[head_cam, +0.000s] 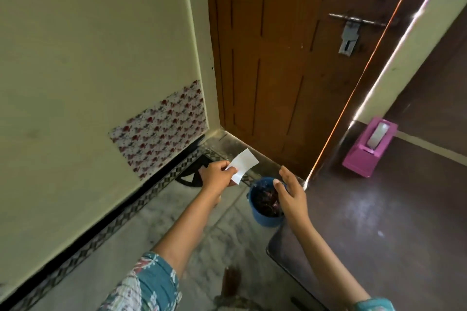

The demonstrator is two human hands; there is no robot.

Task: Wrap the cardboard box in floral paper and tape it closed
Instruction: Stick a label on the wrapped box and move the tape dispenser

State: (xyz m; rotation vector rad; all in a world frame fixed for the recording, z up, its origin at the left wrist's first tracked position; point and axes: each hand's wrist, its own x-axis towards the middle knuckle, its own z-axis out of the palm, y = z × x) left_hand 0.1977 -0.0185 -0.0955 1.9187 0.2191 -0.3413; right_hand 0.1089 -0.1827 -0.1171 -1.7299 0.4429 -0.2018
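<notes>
Left hand [217,175] out in front, thumb and fingers pinching one corner of a small white paper scrap [243,165]; the scrap sticks up and to the right, above the floor near the door sill. Right hand [290,190] slack, fingers straight and spread, grasping nothing, held over the near rim of the blue bucket [265,219]. The bucket stands on the marble floor [156,222], just beside the corner of the dark brown table [379,222]; something dark and tangled lies inside. Floral paper [159,131], red blooms on white, shows as a flat rectangle low against the pale wall to my left, well apart from both hands; I cannot tell whether the box is under it. Pink tape dispenser [370,146] sits on the far side of the table, roll upright. Brown wooden door [278,58] ahead, with a metal latch [350,33].
</notes>
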